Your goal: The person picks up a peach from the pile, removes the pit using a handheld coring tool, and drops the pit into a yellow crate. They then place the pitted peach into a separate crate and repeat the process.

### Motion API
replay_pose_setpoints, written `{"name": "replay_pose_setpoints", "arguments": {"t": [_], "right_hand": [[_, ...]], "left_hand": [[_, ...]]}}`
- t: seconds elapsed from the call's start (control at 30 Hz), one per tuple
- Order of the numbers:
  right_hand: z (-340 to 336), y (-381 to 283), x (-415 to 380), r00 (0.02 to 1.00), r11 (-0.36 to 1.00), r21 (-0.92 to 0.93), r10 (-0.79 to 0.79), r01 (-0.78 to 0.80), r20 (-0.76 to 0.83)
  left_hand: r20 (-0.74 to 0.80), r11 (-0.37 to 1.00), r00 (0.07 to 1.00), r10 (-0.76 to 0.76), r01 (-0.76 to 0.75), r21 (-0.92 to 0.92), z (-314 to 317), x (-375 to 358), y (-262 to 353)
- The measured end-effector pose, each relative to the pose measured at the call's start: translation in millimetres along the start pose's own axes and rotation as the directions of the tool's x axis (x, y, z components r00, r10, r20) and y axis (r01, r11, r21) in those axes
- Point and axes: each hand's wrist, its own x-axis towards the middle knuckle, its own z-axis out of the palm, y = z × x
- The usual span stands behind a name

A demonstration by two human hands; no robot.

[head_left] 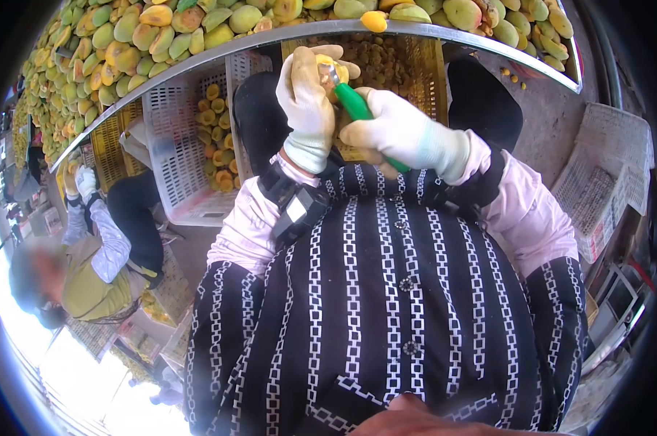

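My left hand (303, 94), in a white glove with yellowish fingertips, is closed around a yellow fruit half (324, 67) that looks like a peach. My right hand (408, 131), gloved too, grips the green handle of a pitting knife (354, 103). Its short metal blade touches the cut face of the fruit; the exact tip is hard to make out. Both hands are close together in front of my chest, above a yellow crate (436, 80) with small brown pieces in it, perhaps pits.
A metal-rimmed table (270, 35) heaped with green-yellow fruit (190, 22) curves ahead. Below it, a white crate (187, 149) holds hollowed fruit halves (216, 131). White crates (604, 160) stand at the right. On the left, another person (99, 269) sits working with gloved hands.
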Motion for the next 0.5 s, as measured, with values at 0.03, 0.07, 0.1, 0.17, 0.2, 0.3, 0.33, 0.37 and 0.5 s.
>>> {"name": "replay_pose_setpoints", "arguments": {"t": [0.03, 0.07, 0.1, 0.17, 0.2, 0.3, 0.33, 0.37, 0.5], "right_hand": [[-5.6, 1.1, 1.2, 0.994, 0.996, 0.08, 0.018, -0.026, 0.109], [-10.2, 2.9, 1.2, 0.984, 0.994, 0.113, -0.01, -0.01, 0.179], [-9.1, 3.8, 2.2, 0.984, 0.993, 0.115, -0.01, -0.011, 0.18], [-2.9, 4.8, 4.7, 0.997, 0.999, 0.005, -0.041, 0.041, 0.069], [8.4, 0.1, 4.9, 0.993, 0.99, -0.135, -0.062, 0.048, -0.1], [-0.4, -4.4, 7.5, 0.998, 0.999, 0.018, -0.048, 0.047, 0.042], [-4.8, -5.2, 5.4, 0.995, 0.998, 0.066, -0.016, 0.009, 0.095], [-5.4, -2.2, 7.1, 0.995, 0.998, 0.068, -0.014, 0.008, 0.098], [-1.9, 13.5, 14.9, 0.978, 0.968, 0.233, -0.133, 0.094, 0.159]], "left_hand": [[-0.003, 1.0, 1.0, -0.004, 0.004, 0.003, -2.2, -0.5, -1.6], [0.036, 0.999, 0.998, 0.047, -0.047, 0.011, -4.2, -0.4, -3.4], [0.077, 0.995, 0.992, 0.098, -0.1, 0.015, -3.5, -0.6, -2.2], [0.038, 0.999, 0.999, 0.017, -0.018, 0.03, -1.1, 1.9, 1.5], [-0.006, 0.998, 0.998, -0.057, 0.057, 0.04, 1.6, 3.9, 4.7], [0.014, 0.999, 0.999, -0.04, 0.039, 0.02, 2.8, 4.9, 9.2], [0.018, 0.992, 0.991, -0.129, 0.129, -0.004, 1.3, 5.3, 11.8], [0.015, 0.991, 0.991, -0.131, 0.131, -0.002, -2.5, 4.5, 8.3], [0.077, 0.984, 0.982, 0.174, -0.176, 0.021, -13.1, 13.9, -13.4]]}}
